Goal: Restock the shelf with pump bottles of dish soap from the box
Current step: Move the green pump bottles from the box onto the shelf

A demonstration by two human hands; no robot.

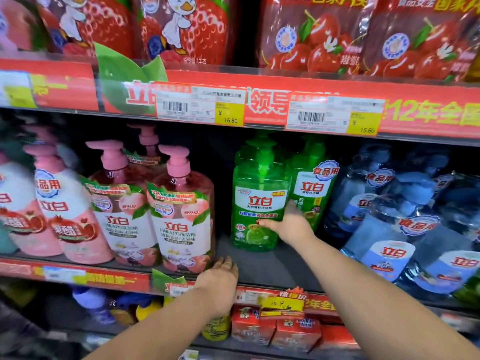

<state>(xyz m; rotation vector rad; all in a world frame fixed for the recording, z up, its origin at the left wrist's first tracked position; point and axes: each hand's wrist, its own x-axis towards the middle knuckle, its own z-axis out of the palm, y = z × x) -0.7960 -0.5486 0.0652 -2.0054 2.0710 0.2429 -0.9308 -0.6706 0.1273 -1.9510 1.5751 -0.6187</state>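
A green pump bottle of dish soap (255,203) stands upright at the back of the grey shelf (272,266). My right hand (291,224) reaches in and wraps around its lower right side, thumb across the label. A second green bottle (311,188) stands just behind and to the right. My left hand (220,276) rests palm down on the shelf's front lip with fingers slightly curled, holding nothing, next to the pink pump bottles (179,211). The box is out of view.
Pink and white bottles (65,211) fill the shelf's left; blue refill bottles (394,229) crowd the right. Red bags (311,35) sit on the shelf above, behind price tags (200,105). Red cartons (275,331) sit on the shelf below.
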